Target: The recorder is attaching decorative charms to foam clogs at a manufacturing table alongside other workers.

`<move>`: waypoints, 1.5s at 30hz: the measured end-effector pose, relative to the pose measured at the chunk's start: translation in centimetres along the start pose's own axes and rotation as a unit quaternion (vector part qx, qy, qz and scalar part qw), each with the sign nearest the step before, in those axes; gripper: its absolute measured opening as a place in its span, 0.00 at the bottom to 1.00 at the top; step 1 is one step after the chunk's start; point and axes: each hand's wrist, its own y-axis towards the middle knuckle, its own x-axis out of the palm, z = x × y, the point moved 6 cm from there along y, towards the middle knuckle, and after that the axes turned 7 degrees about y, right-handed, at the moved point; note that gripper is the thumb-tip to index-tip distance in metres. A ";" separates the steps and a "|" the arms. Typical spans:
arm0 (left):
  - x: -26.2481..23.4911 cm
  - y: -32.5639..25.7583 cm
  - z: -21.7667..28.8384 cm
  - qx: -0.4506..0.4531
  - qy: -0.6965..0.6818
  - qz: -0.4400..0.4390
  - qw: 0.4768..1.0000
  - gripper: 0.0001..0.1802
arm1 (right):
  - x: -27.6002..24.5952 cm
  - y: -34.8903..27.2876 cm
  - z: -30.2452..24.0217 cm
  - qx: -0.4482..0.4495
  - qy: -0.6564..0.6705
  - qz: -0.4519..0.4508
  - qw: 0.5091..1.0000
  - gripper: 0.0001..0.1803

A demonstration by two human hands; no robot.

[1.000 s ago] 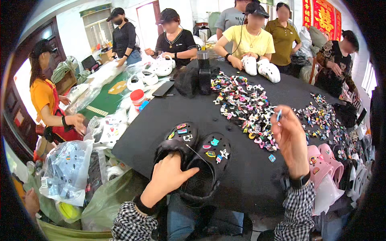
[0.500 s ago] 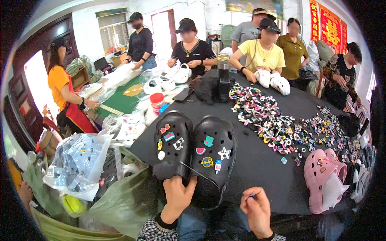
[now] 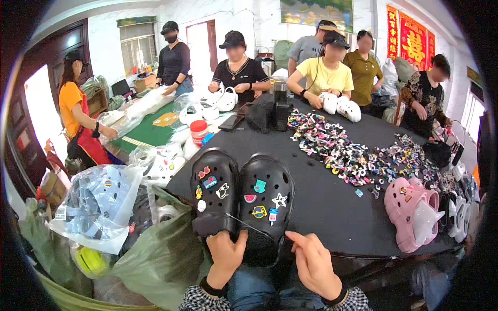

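Note:
Two black clogs (image 3: 265, 199) lie side by side before me, joined by a thin cord, toes pointing away. Colourful charms dot their tops, among them a white star (image 3: 279, 200), a watermelon slice (image 3: 250, 198) and a cat (image 3: 222, 191). My left hand (image 3: 226, 253) grips the heel end of the left black clog (image 3: 212, 207), its fingertips hidden inside. At the right clog's rear outer edge, my right hand (image 3: 313, 262) touches the side with bent fingers drawn close together. Whatever lies between those fingertips is hidden.
Loose charms (image 3: 332, 150) spread over the black table (image 3: 321, 217) to the right. Pink clogs (image 3: 407, 212) stand at its right edge, a bagged blue pair (image 3: 101, 197) at left. A red-lidded jar (image 3: 198, 132) is farther back. Several people work around the tables.
My right hand has moved left and up to the right clog's edge; the small dark blue piece it pinched no longer shows. The clogs have shifted slightly left in view.

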 end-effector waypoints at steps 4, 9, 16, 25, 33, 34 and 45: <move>0.1 -0.5 -0.3 -0.041 -0.049 -0.013 0.998 0.20 | -0.3 1.3 -0.7 -0.053 -0.118 -0.029 0.991 0.26; 0.6 -2.0 -1.2 -0.022 -0.005 -0.068 0.997 0.15 | -1.2 2.5 -1.0 -0.060 -0.253 -0.025 0.965 0.34; 0.2 -2.7 -1.1 0.000 -0.045 -0.066 0.997 0.31 | -2.7 4.3 -3.5 -0.150 -0.307 0.022 0.940 0.31; 0.3 -3.1 -0.1 0.048 -0.005 -0.061 0.997 0.27 | -1.5 5.0 -0.9 -0.146 -0.302 0.015 0.942 0.25; 1.1 -1.6 2.2 0.113 0.056 -0.020 0.992 0.17 | -3.5 -1.1 -4.4 -0.323 -0.151 -0.098 0.929 0.16; 0.6 -1.3 2.3 0.116 0.069 -0.002 0.991 0.17 | -2.1 -1.2 -3.7 -0.315 -0.155 -0.144 0.925 0.17; 1.4 -2.3 2.8 0.060 0.038 -0.108 0.992 0.16 | -0.8 -4.9 -0.2 -0.274 -0.110 -0.091 0.951 0.16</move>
